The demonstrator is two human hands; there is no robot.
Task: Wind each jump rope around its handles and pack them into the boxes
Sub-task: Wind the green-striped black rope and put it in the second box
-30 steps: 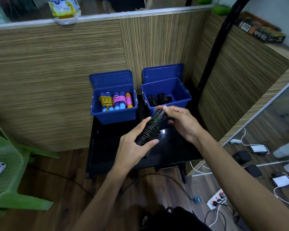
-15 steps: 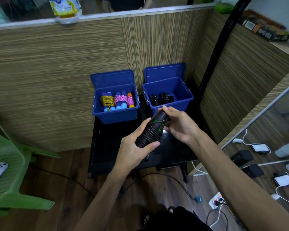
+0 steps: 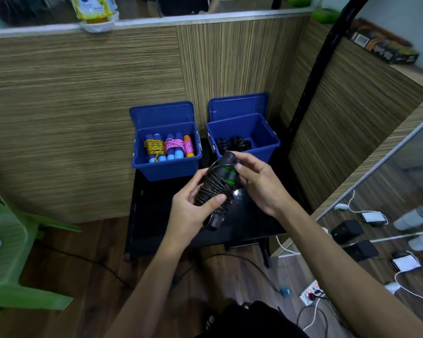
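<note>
Held above the black desk point(image 3: 156, 215), just in front of the right blue box point(image 3: 266, 145): black jump rope point(image 3: 217, 189), cord coiled tight round its paired handles. Left hand point(image 3: 193, 213) wrapped round the lower coils, thumb pressed across them. Right hand point(image 3: 257, 181) pinching the cord's free end by the top handle. Probably light, handles stiff, cord springy and apt to uncoil; best gripped over the wraps. Left blue box point(image 3: 166, 164) already holding coloured ropes.

Black table point(image 3: 156, 223) bears two blue boxes point(image 3: 166, 164)
</note>
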